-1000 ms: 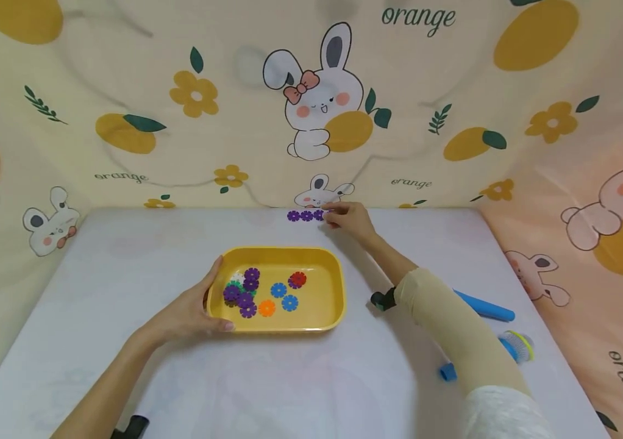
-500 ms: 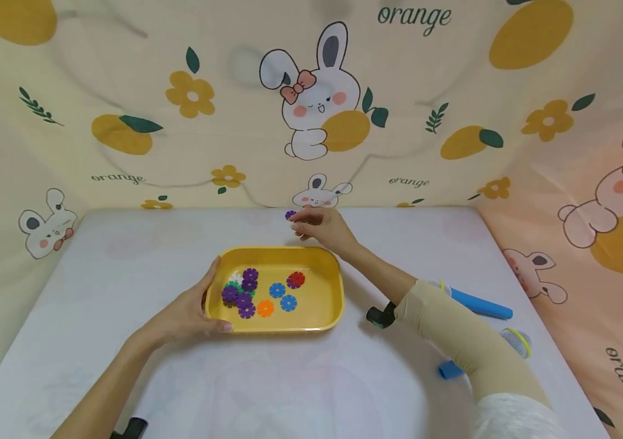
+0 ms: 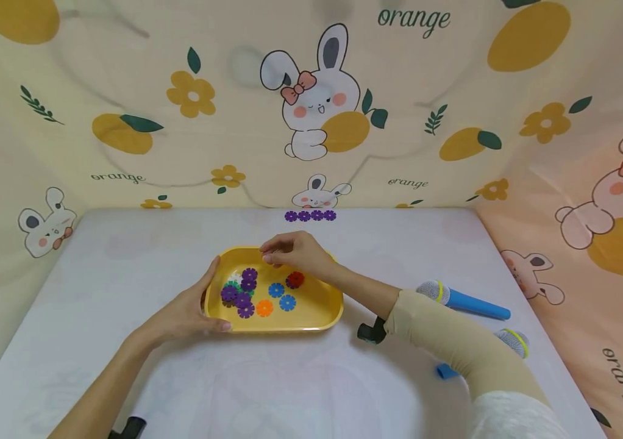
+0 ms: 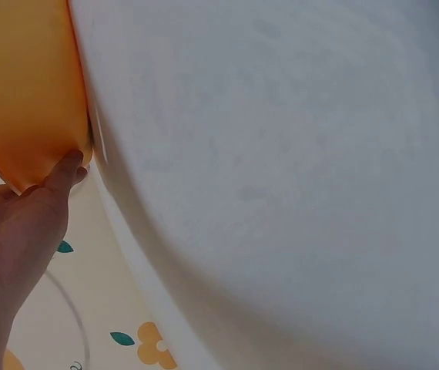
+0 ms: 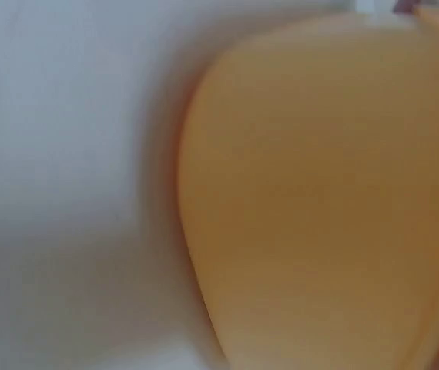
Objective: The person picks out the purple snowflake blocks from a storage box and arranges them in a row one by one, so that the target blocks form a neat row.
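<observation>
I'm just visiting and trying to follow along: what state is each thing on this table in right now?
Yellow tray: flat on the table, holding loose flower pieces.
Flower pieces in the tray: loose, mostly heaped at the left.
Purple row: four pieces side by side at the table's far edge, untouched.
Left hand: holds the tray's left rim.
Right hand: over the tray, fingers curled, seemingly empty.
Toy microphones: lying on their sides.

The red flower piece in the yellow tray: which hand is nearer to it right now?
Right. The right hand hovers over the tray's far part, just above the red flower piece. The left hand grips the yellow tray at its left rim, farther away.
</observation>
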Demonstrator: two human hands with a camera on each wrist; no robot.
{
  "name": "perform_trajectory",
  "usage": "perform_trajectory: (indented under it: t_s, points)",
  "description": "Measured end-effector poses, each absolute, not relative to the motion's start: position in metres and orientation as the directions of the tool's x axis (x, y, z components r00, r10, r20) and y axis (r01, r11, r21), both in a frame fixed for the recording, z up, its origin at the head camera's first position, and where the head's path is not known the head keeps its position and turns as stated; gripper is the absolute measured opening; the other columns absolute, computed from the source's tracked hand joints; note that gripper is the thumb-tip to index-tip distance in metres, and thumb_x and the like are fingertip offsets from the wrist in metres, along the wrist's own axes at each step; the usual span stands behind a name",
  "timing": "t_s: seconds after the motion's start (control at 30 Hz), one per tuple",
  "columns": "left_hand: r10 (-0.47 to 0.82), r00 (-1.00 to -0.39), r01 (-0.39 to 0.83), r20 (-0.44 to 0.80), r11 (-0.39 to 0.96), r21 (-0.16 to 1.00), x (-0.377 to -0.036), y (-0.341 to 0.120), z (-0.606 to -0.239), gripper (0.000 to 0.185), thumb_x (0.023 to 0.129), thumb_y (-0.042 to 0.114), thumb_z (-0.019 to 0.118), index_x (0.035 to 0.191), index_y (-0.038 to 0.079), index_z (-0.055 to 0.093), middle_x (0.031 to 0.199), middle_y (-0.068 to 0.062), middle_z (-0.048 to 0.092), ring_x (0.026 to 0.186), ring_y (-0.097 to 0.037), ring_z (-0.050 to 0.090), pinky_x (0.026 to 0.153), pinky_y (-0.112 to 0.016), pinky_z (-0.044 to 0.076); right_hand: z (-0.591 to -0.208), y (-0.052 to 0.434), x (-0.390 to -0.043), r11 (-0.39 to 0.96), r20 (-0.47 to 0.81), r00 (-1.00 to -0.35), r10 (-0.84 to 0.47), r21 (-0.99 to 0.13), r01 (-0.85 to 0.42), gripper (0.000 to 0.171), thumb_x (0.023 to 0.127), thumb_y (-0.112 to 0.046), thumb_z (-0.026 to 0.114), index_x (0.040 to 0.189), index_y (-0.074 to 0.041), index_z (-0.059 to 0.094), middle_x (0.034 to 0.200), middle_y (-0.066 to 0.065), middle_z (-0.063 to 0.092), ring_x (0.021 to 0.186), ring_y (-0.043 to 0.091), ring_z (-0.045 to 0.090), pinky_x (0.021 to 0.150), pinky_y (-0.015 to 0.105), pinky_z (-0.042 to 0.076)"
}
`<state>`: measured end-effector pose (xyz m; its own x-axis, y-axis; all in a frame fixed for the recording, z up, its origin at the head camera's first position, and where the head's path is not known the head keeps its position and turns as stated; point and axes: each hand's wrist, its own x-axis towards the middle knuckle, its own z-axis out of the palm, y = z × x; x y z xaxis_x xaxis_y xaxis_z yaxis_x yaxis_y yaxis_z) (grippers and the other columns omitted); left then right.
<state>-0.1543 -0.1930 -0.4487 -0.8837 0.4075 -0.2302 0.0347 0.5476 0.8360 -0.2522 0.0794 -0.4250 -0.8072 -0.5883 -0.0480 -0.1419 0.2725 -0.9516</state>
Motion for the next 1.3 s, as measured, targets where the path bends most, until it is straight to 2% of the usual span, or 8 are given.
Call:
perform_trajectory:
  t_s: [0.23, 0.6, 0.87, 1.03, 1.17, 1.3]
  points:
    - [0.417, -0.885, 0.063, -0.208, 0.549, 0.834, -0.155, -0.194, -0.449, 0.131, 0.075, 0.035, 0.088, 0.159, 0.020, -0.011, 0.164, -0.024, 0.005, 0.145, -0.046, 0.022, 0.116, -0.057, 0.024, -0.440, 0.061, -0.244, 0.327, -0.098, -0.772, -0.628, -0.933, -0.148, 0.020, 0.093, -0.015, 0.071, 0.111, -0.006, 0.074, 0.099, -0.002, 0.075, 0.094, 0.025, 0.071, 0.080, 0.030, 0.059]
    - [0.429, -0.882, 0.076, -0.195, 0.538, 0.839, -0.153, -0.195, -0.450, 0.130, 0.075, 0.035, 0.087, 0.159, 0.022, -0.012, 0.164, -0.024, 0.005, 0.146, -0.048, 0.018, 0.115, -0.062, 0.022, -0.461, 0.031, -0.234, 0.363, -0.065, -0.777, -0.627, -0.906, -0.217, 0.019, 0.089, -0.010, 0.075, 0.107, -0.004, 0.075, 0.092, -0.004, 0.075, 0.079, 0.006, 0.069, 0.073, 0.020, 0.058]
    - [0.428, -0.884, 0.088, -0.187, 0.545, 0.834, -0.151, -0.196, -0.450, 0.129, 0.076, 0.036, 0.087, 0.159, 0.024, -0.010, 0.163, -0.024, 0.006, 0.145, -0.048, 0.019, 0.114, -0.063, 0.023, -0.470, 0.014, -0.227, 0.402, -0.015, -0.762, -0.648, -0.856, -0.326, 0.021, 0.086, -0.009, 0.078, 0.107, -0.004, 0.075, 0.092, 0.000, 0.075, 0.074, 0.001, 0.065, 0.070, 0.016, 0.055]
    - [0.428, -0.885, 0.089, -0.184, 0.543, 0.835, -0.151, -0.196, -0.449, 0.129, 0.076, 0.034, 0.087, 0.160, 0.023, -0.010, 0.163, -0.024, 0.007, 0.145, -0.048, 0.019, 0.114, -0.062, 0.023, -0.472, 0.007, -0.224, 0.482, 0.001, -0.775, -0.632, -0.782, -0.395, 0.024, 0.083, -0.014, 0.082, 0.106, -0.006, 0.075, 0.089, -0.002, 0.073, 0.070, 0.001, 0.059, 0.064, 0.013, 0.052]
    - [0.430, -0.885, 0.092, -0.180, 0.539, 0.837, -0.152, -0.196, -0.449, 0.129, 0.076, 0.034, 0.088, 0.160, 0.022, -0.010, 0.163, -0.024, 0.007, 0.146, -0.047, 0.020, 0.114, -0.062, 0.024, -0.474, 0.004, -0.225, 0.531, 0.027, -0.771, -0.636, -0.710, -0.463, 0.023, 0.082, -0.016, 0.083, 0.103, -0.009, 0.076, 0.087, -0.005, 0.071, 0.071, 0.000, 0.057, 0.065, 0.009, 0.049]
    - [0.429, -0.886, 0.096, -0.178, 0.544, 0.833, -0.152, -0.196, -0.450, 0.129, 0.075, 0.034, 0.088, 0.160, 0.021, -0.010, 0.163, -0.025, 0.008, 0.145, -0.047, 0.021, 0.114, -0.061, 0.024, -0.477, 0.003, -0.225, 0.530, 0.036, -0.772, -0.635, -0.707, -0.469, 0.018, 0.082, -0.016, 0.083, 0.098, -0.010, 0.075, 0.082, -0.007, 0.068, 0.070, -0.001, 0.057, 0.065, 0.009, 0.049]
